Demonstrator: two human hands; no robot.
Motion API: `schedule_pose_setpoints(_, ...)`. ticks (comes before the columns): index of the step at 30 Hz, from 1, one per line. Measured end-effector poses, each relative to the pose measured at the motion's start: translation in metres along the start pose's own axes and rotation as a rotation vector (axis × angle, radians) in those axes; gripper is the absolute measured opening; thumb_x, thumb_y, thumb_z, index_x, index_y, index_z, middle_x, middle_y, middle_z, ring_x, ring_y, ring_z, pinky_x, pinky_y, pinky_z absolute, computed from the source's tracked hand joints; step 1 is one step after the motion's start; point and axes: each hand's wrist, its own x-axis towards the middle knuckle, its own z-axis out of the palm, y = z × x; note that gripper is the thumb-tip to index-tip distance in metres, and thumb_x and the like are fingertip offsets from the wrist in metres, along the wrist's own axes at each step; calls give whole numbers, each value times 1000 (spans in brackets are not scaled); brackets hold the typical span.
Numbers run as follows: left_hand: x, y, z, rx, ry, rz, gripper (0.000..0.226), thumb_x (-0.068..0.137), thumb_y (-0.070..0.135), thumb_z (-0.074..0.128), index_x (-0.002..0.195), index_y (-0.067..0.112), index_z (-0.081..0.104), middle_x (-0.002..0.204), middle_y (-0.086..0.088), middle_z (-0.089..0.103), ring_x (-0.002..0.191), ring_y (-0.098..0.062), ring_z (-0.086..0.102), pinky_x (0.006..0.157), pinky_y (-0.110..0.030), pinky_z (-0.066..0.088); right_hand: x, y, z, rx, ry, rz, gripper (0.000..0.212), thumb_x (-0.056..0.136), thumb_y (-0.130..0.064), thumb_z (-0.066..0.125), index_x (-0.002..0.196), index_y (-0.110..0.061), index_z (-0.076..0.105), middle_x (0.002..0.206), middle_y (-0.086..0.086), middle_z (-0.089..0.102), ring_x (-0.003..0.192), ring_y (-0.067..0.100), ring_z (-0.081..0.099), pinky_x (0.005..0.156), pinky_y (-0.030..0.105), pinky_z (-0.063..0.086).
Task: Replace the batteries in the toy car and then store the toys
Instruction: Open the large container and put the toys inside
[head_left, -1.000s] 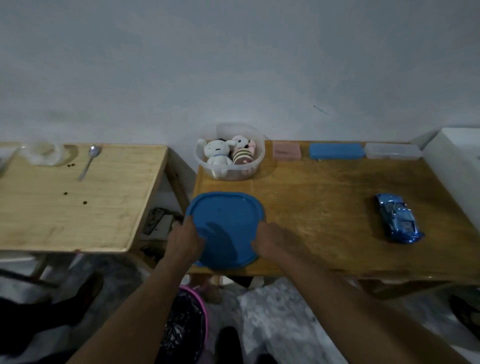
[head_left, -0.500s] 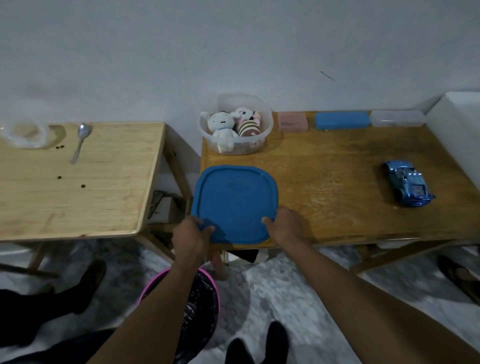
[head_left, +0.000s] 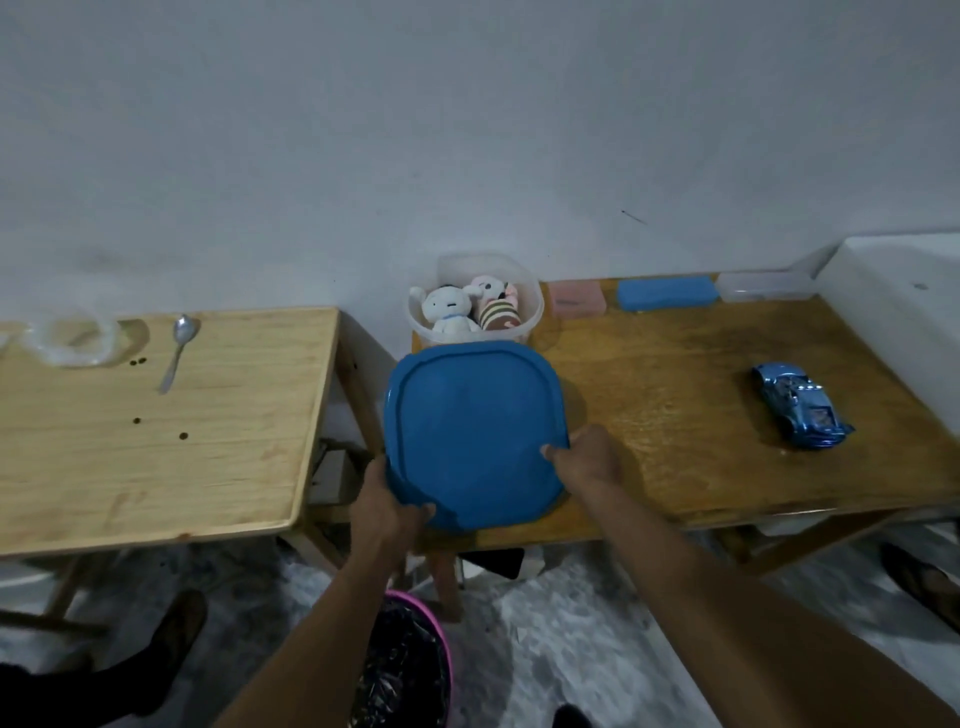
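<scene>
Both hands hold the blue lid (head_left: 475, 431). The left hand (head_left: 387, 499) grips its near left corner, thumb curled over the top face and fingers out of sight beneath. The right hand (head_left: 587, 460) pinches the near right edge, thumb on top.

Just beyond the lid's far edge stands a clear tub (head_left: 532, 306), open, holding a white plush toy (head_left: 447, 312) and a striped plush toy (head_left: 496, 314). The lid's far edge overlaps the tub's front wall in this view; contact cannot be confirmed.

The toy car (head_left: 797, 405), blue, lies on the dark wooden table (head_left: 675, 415), well to the right of the right hand and apart from it.

Beyond the right hand, along the wall, lie a pink case (head_left: 576, 299), a blue case (head_left: 667, 293) and a clear case (head_left: 763, 286).

Left of the left hand is a lighter table (head_left: 208, 415) bearing a spoon (head_left: 179, 353).
</scene>
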Motion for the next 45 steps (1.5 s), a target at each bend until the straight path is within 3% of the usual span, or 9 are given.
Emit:
schedule_pose_setpoints(4, 17, 45, -23, 16, 71, 133, 74, 75, 6, 75, 140, 17, 41, 132, -7, 57, 121, -30, 54, 96, -44, 50, 7, -45, -20, 11, 70, -125, 19, 85, -18, 68, 77, -13, 52, 77, -1, 57, 77, 19, 57, 60, 26, 42)
schedule_pose_setpoints(9, 52, 107, -41, 146, 81, 232, 82, 79, 9, 74, 146, 18, 28, 134, -7, 54, 121, -31, 54, 93, -38, 51, 36, -89, -36, -37, 197, -287, 26, 87, -14, 64, 113, -16, 58, 101, -4, 62, 92, 23, 61, 72, 30, 49)
schedule_pose_setpoints(14, 94, 145, -41, 201, 79, 255, 94, 77, 13, 77, 151, 18, 19, 136, -11, 49, 123, -34, 50, 95, -42, 51, 91, -118, -44, -104, 193, -402, 23, 89, -5, 56, 105, -19, 64, 84, -5, 58, 75, 15, 57, 46, 16, 34)
schedule_pose_setpoints(21, 154, 178, -27, 252, 29, 157, 81, 76, 16, 78, 145, 13, 35, 128, -13, 58, 113, -30, 58, 90, -38, 54, 176, -144, -45, -266, 70, -336, 35, 91, -9, 53, 124, -16, 60, 101, 5, 68, 68, 14, 53, 43, 19, 33)
schedule_pose_setpoints(25, 179, 180, -21, 277, 21, 115, 68, 74, 16, 78, 135, 16, 46, 119, -11, 62, 107, -28, 60, 89, -39, 55, 205, -143, -33, -335, 1, -317, 21, 88, -9, 54, 107, -12, 63, 91, 3, 65, 71, 17, 55, 54, 23, 42)
schedule_pose_setpoints(32, 221, 185, -21, 397, -22, 10, 71, 75, 18, 79, 137, 11, 45, 118, -10, 62, 108, -25, 60, 88, -32, 54, 238, -154, -18, -352, -106, -235, 21, 88, -12, 63, 108, -8, 63, 102, 8, 68, 85, 22, 63, 68, 28, 53)
schedule_pose_setpoints(38, 237, 182, -25, 500, -21, -38, 60, 79, 22, 76, 133, 11, 52, 107, -7, 61, 95, -20, 60, 80, -30, 55, 248, -161, -11, -440, -88, -229, 10, 87, -8, 57, 78, -11, 58, 79, 3, 61, 67, 17, 55, 42, 22, 35)
schedule_pose_setpoints(41, 237, 182, -20, 597, 3, -9, 50, 79, 28, 75, 122, 9, 56, 93, -2, 56, 85, -16, 57, 69, -24, 51, 249, -159, -8, -451, -60, -240, 5, 87, -9, 58, 88, -9, 63, 83, 3, 62, 71, 17, 55, 42, 21, 33)
schedule_pose_setpoints(45, 237, 176, -15, 537, -2, -19, 55, 82, 21, 72, 131, 10, 49, 109, -8, 62, 94, -21, 63, 78, -31, 58, 250, -157, -5, -447, -30, -253, 6, 88, -11, 60, 92, -8, 61, 90, 4, 66, 71, 17, 55, 46, 22, 37)
